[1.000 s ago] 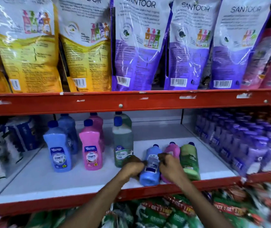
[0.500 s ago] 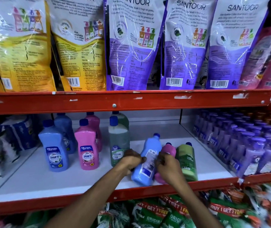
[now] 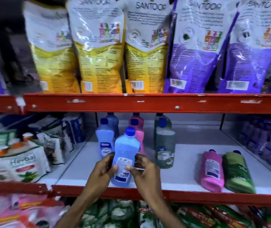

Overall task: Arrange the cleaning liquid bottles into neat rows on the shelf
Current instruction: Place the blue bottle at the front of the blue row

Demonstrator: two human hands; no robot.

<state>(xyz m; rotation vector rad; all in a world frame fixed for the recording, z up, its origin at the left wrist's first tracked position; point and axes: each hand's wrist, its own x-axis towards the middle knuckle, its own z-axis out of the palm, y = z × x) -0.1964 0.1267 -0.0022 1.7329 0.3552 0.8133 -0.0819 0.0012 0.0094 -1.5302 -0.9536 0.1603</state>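
Note:
I hold a blue bottle (image 3: 126, 155) upright above the front of the white shelf (image 3: 180, 178), its back label toward me. My left hand (image 3: 104, 173) grips its left side and my right hand (image 3: 143, 171) its right side. Behind it stand a blue bottle (image 3: 104, 139), a pink bottle (image 3: 139, 135) and a green bottle (image 3: 164, 145), each with another of its colour behind it. To the right, a pink bottle (image 3: 212, 170) and a green bottle (image 3: 236, 173) lie on their sides, caps pointing to the back.
Yellow and purple Santoor pouches (image 3: 148, 51) fill the shelf above the red beam (image 3: 148, 103). Herbal packs (image 3: 23, 163) crowd the left bay. Rows of purple bottles (image 3: 266, 140) stand at the right. Packets sit below the front beam.
The blue bottle has been lifted off its side from beside the lying pink and green ones and carried left, now upright in both hands. The view has swung left.

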